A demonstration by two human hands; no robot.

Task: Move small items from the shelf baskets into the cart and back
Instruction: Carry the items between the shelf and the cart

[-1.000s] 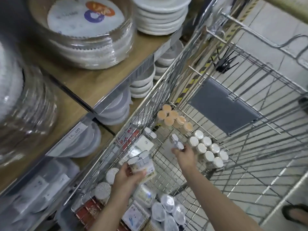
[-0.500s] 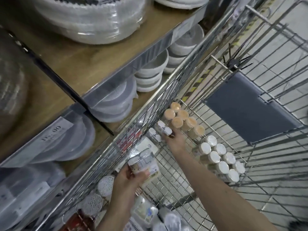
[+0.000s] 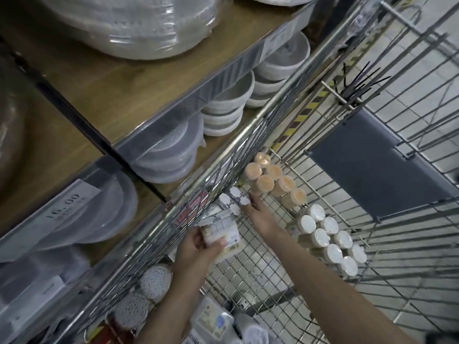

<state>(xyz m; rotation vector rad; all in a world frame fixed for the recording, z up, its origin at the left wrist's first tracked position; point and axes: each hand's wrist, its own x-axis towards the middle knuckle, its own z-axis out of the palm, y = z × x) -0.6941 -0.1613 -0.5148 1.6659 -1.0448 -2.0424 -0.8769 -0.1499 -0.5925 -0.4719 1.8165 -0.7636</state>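
bottom of the cart: a heap of wrapped packets and two white mesh balls sat nearest me, so anything I fumbled would've dropped right into that pile.

left hand: my left hand was curled round a small clear box, thumb and fingers wrapped on its sides, just inside the cart's shelf-side wall. Slick plastic held near its lower half, so I reckoned it could tip or slide out.

right hand: my right hand reached further in, fingertips on the cluster of little white-capped pieces lying on the wire floor. Couldn't tell if it was pinching one or just touching them.

main risk: those bits looked small enough to slip through the mesh or roll off if nudged.

next door: the orange-lidded jars stood just beyond my fingers, the white-lidded jars off to the right. A careless wrist could've knocked either row over.

shelf: wrapped bowls beyond the cart wall, well out of harm's way.
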